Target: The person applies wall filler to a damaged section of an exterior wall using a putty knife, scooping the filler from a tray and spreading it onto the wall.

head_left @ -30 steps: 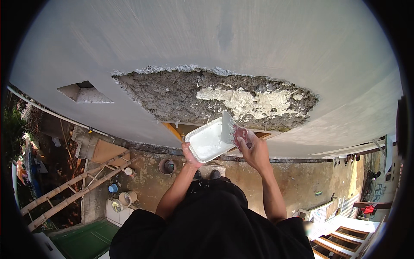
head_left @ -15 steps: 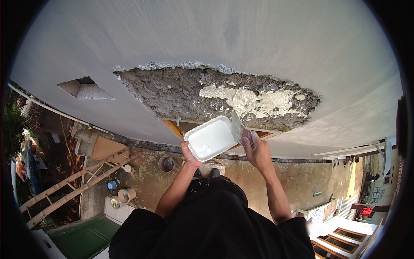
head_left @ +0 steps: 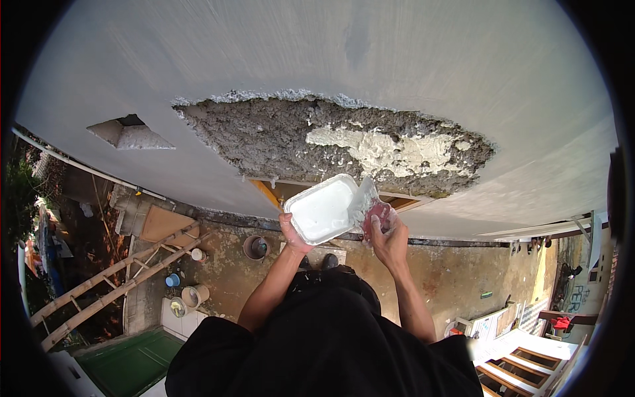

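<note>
My left hand (head_left: pixel 293 234) is closed on the near left edge of a white rectangular tub (head_left: pixel 322 210), which holds smooth white filler. My right hand (head_left: pixel 391 239) grips the red handle of a putty knife (head_left: pixel 363 202). The knife's wide, smeared blade is upright at the tub's right rim; I cannot tell whether it touches it. Beyond both hands, the grey wall (head_left: pixel 264 53) has a rough patch of exposed cement (head_left: pixel 258 135). Cream-white filler (head_left: pixel 397 153) is spread unevenly over the patch's right part.
Below the patch is a wooden-framed opening (head_left: pixel 268 193). A square hole (head_left: pixel 132 134) is in the wall at left. Far below, a bamboo ladder (head_left: pixel 122 281), several buckets (head_left: pixel 194 296) and a green panel (head_left: pixel 132 364) lie left; wooden frames (head_left: pixel 522 367) are at right.
My right hand has moved slightly down and turned the putty knife, so its red handle and more of the blade's face show. The tub has hardly moved. The filler on the wall looks the same.
</note>
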A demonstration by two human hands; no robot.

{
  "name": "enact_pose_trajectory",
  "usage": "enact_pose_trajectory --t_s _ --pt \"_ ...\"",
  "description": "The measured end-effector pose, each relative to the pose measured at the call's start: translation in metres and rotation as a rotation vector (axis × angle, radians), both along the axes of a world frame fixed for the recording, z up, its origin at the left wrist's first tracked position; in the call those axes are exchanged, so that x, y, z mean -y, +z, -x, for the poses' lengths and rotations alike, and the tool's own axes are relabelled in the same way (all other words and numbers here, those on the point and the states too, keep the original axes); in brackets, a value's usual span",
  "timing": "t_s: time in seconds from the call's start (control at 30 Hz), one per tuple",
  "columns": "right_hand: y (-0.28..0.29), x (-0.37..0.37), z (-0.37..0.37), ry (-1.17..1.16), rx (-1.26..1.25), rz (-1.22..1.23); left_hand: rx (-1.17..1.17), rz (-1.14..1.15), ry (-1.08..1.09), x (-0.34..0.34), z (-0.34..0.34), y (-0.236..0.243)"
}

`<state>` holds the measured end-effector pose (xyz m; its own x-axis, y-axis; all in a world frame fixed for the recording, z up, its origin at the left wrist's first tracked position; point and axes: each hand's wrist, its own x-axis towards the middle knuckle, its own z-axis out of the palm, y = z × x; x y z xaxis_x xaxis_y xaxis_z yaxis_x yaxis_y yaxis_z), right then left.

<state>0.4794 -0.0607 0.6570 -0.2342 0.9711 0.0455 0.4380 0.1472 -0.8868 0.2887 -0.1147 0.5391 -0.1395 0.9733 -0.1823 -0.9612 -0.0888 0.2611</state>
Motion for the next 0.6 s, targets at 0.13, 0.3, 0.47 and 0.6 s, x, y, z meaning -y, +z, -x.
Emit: enact_pose_trajectory --t_s 0.13,0.3,0.47,0.6 --pt "-0.003 0.008 0.007 -0.014 -0.045 0.031 -0.001 -0.02 -0.007 -0.002 -0.002 0.008" --pt "-0.015 0.016 0.015 -0.033 -0.094 0.152 0.001 -0.072 -0.044 -0.004 -0.002 0.014" --pt "-0.015 0.022 0.023 -0.052 -0.089 0.166 0.003 -0.11 -0.078 -0.005 -0.002 0.016" --pt "-0.022 0.02 0.021 -0.059 -0.172 0.232 -0.009 -0.099 -0.077 -0.005 -0.002 0.013"
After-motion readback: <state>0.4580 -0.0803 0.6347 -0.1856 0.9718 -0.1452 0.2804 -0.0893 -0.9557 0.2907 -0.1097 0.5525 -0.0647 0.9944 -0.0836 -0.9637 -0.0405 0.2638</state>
